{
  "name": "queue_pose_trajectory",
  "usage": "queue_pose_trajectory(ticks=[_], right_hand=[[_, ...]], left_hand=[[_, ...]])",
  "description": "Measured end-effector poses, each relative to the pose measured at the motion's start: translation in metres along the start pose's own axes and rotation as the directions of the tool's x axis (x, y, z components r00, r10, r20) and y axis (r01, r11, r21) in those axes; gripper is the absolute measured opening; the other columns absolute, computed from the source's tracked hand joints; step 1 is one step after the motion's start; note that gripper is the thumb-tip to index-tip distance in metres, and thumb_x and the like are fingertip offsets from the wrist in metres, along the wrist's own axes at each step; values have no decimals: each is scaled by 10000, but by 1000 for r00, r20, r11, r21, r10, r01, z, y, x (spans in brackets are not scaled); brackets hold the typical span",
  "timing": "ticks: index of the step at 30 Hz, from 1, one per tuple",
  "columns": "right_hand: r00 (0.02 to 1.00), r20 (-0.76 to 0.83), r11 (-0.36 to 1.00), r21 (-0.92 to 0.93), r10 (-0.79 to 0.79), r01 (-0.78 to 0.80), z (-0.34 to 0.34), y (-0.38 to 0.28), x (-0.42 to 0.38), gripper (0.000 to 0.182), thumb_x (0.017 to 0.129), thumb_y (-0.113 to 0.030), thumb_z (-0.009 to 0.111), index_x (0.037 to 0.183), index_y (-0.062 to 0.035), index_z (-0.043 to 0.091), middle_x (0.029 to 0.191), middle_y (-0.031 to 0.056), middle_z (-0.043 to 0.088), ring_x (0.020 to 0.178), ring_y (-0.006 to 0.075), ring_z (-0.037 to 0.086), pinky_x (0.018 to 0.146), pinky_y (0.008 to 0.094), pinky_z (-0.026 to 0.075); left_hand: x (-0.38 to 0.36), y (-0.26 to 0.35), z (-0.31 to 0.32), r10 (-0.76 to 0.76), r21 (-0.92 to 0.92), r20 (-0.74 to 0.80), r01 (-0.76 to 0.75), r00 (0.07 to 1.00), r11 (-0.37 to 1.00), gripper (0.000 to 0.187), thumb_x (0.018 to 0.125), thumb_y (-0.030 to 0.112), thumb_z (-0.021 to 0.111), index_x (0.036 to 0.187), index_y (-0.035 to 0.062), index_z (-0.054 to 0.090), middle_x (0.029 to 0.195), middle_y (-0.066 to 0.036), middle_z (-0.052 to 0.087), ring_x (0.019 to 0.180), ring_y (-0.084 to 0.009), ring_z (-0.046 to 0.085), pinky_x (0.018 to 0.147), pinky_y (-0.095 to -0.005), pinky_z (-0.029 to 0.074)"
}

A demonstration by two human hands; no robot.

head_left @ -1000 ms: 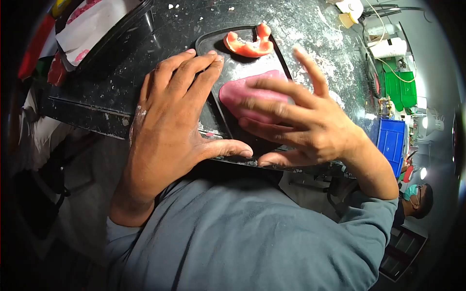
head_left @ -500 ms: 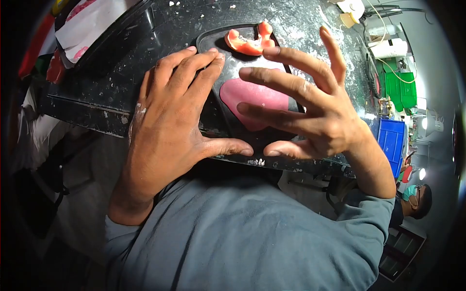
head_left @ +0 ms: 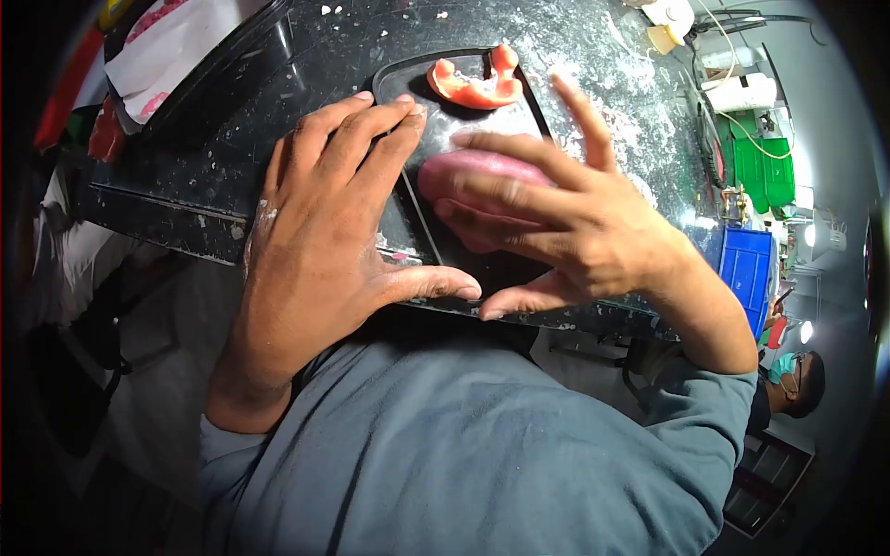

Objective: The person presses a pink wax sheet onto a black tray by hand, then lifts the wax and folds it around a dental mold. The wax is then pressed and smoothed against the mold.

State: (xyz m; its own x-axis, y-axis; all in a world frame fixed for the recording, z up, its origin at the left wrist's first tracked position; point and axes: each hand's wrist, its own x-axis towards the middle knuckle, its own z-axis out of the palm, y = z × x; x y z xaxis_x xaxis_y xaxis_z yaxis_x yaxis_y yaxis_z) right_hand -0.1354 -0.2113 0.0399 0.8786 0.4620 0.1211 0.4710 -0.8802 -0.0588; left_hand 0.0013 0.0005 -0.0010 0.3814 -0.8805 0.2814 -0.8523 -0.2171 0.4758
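The left hand (head_left: 315,241) lies flat and open on the tray's (head_left: 436,139) left edge. The right hand (head_left: 565,232) presses spread fingers on the pink dough (head_left: 464,171), gripping nothing. A red denture (head_left: 475,83) sits at the tray's far edge.

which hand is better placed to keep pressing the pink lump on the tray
Right. The right hand lies with its fingers spread over the pink lump, while the left hand rests flat at the black tray edge, likely steadying it.

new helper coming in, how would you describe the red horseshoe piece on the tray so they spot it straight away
Find the black worktop dusted with white powder, then the dark tray on it. The red horseshoe piece lies at the tray's far end, beyond both hands; it is bright orange-red and curved, unlike the flat, dull pink slab under the right hand.
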Motion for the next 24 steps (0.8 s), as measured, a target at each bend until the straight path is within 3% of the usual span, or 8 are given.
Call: queue_pose_trajectory(ticks=[3, 5, 9, 11, 16, 17, 21, 24], right_hand=[[993, -107, 998, -20, 59, -61, -13, 1, 2, 619, 797, -726, 677, 1091, -198, 806, 1436, 41, 610, 1409, 305, 494, 1250, 636, -13], [999, 36, 999, -25, -27, 28, 1, 2, 1, 662, 800, -721, 669, 1156, -174, 783, 1452, 48, 598, 1412, 326, 490, 1247, 631, -17], [995, -95, 999, -9, 42, -44, -11, 2, 5, 662, 818, -705, 659, 1151, -146, 784, 1444, 42, 599, 1421, 298, 484, 1245, 641, -1], [997, 70, 998, -39, -46, 49, 1, 3, 4, 717, 812, -755, 614, 1192, -170, 777, 1488, 47, 569, 1435, 317, 458, 1246, 629, -27], [996, -47, 997, -3, 74, -75, -10, 0, 8, 716, 807, -744, 642, 1182, -149, 773, 1467, 58, 576, 1448, 331, 443, 1247, 642, -25], [998, 56, 997, -63, -29, 32, -1, 3, 4, 729, 812, -765, 611, 1184, -160, 774, 1503, 65, 551, 1444, 334, 444, 1244, 632, -37], [996, -47, 997, -8, 80, -80, -15, 3, 9, 694, 840, -712, 637, 1221, -145, 761, 1498, 83, 556, 1455, 349, 426, 1244, 619, -32], [997, 61, 999, 7, 37, -38, -4, 2, 7, 680, 830, -705, 653, 1237, -170, 757, 1499, 77, 557, 1447, 341, 437, 1245, 622, -19]], left_hand=[[1, 1, 0, -6, 7, -6, 6, 1000, 1000, 1140, 480, 572, 892, 1440, 60, 556, 1474, -78, 531, 1395, -317, 447, 1159, -463, 360], [0, 1, 0, -2, 14, -6, 2, 1000, 1000, 1140, 481, 571, 891, 1441, 58, 554, 1476, -79, 529, 1395, -317, 447, 1159, -462, 359], [0, 1, 1, -8, 13, -4, 8, 1000, 1000, 1139, 489, 580, 887, 1442, 53, 552, 1478, -78, 526, 1396, -314, 447, 1159, -461, 358], [0, 0, 0, -3, 8, -4, 3, 1000, 1000, 1132, 491, 577, 886, 1436, 50, 556, 1478, -79, 526, 1396, -313, 447, 1158, -461, 359], [-1, 0, 1, -5, -8, -7, 5, 1000, 1000, 1104, 497, 568, 886, 1417, 46, 569, 1476, -77, 527, 1395, -312, 448, 1154, -462, 361], [0, 0, 1, -4, 1, -9, 4, 1000, 1000, 1095, 497, 562, 887, 1411, 45, 573, 1475, -75, 528, 1394, -313, 449, 1153, -462, 362], [0, -1, 1, 0, 6, -9, 0, 1000, 1000, 1094, 498, 560, 887, 1415, 52, 573, 1467, -76, 536, 1391, -314, 453, 1150, -463, 365], [-1, 0, 2, 3, 5, -23, -3, 1000, 1000, 1108, 499, 561, 887, 1429, 54, 564, 1465, -76, 538, 1391, -315, 452, 1149, -464, 365]])
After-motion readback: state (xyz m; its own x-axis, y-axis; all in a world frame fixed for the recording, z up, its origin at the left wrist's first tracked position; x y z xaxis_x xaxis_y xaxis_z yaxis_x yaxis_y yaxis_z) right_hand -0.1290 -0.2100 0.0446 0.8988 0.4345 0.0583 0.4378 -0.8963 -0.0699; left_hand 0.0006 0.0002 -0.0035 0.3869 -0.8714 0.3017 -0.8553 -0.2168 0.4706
